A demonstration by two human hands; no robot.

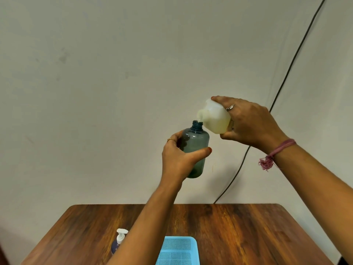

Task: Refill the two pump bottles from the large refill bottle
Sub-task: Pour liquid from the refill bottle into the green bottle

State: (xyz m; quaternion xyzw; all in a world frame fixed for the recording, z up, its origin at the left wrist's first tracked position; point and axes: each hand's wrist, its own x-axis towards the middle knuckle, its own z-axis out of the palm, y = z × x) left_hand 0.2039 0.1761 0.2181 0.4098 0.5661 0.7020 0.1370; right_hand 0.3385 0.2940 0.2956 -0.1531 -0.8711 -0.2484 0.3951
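My left hand (180,161) grips a translucent grey-blue pump bottle (195,144) upright in the air, its neck open with no pump on it. My right hand (248,124) holds the white refill bottle (214,117) tipped to the left, its spout right over the grey bottle's mouth, with yellowish liquid inside. A second dark pump bottle (116,243) with a white pump head stands on the table at the lower left, partly hidden by my left forearm.
A wooden table (248,236) fills the bottom of the view. A light blue mesh tray (179,251) sits at its near middle. A black cable (286,77) runs down the pale wall behind my right hand.
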